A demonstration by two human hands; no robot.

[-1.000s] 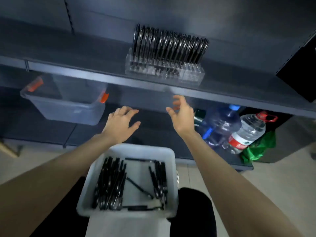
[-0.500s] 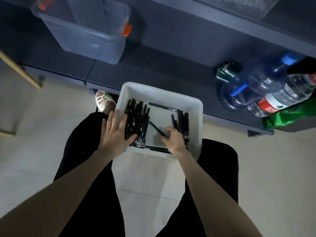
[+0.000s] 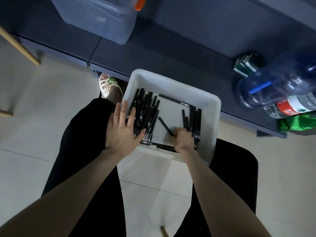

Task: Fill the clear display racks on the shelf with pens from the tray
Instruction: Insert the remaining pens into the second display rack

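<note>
A: Where are the pens?

B: In the white tray (image 3: 171, 86), all black. A thick pile (image 3: 147, 112) lies along its left side, and a smaller group (image 3: 195, 118) lies along its right side. One loose pen (image 3: 164, 124) lies slantwise on the bare middle of the floor of the tray, and one more (image 3: 172, 99) lies along the far wall.

A: And the hands?

B: The left hand (image 3: 122, 129) lies flat with its fingers straight and spread. It reaches over the tray's left rim onto the pile, with the thumb on the pens, and grips nothing. The right hand (image 3: 183, 139) is inside the tray at its near edge. Its fingers are curled round the near end of the loose pen, and its knuckles are just beside the right group.

A: What carries the tray?

B: It sits between the person's knees in black trousers (image 3: 80, 137). I cannot tell whether it rests on them. Its far wall is just beside the edge of a dark low shelf (image 3: 171, 48).

A: Anything else around?

B: On the shelf to the left there is a clear storage bin (image 3: 102, 19) with an orange latch. To the right there is a big blue water bottle (image 3: 273, 82), a smaller bottle with a red label (image 3: 294, 106) and a green bag (image 3: 297, 122). A sandalled foot (image 3: 109, 84) shows left of the tray, on the pale tiled floor (image 3: 34, 100).
</note>
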